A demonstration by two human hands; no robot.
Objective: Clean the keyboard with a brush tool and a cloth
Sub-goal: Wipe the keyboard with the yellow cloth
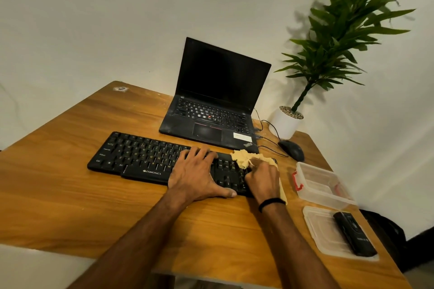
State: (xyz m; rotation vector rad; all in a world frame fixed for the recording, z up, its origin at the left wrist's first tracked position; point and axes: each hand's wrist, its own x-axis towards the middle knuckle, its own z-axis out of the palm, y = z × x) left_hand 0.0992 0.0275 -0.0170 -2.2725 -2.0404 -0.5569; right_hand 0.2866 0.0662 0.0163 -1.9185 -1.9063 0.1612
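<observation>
A black keyboard [136, 156] lies across the middle of the wooden table [70, 195]. My left hand [198, 175] lies flat on its middle keys with fingers spread and the thumb along the front edge. My right hand [263, 179] grips a crumpled yellow cloth [242, 158] on the keyboard's right end. Part of the cloth hangs down behind my right wrist. A black oblong tool [354, 233] lies on a plastic lid at the right; no bristles can be made out on it.
An open black laptop [216, 101] stands behind the keyboard. A black mouse [292, 149] and a potted plant [287, 124] sit at the back right. A clear plastic box [321, 184] and its lid [321, 234] lie near the table's right edge.
</observation>
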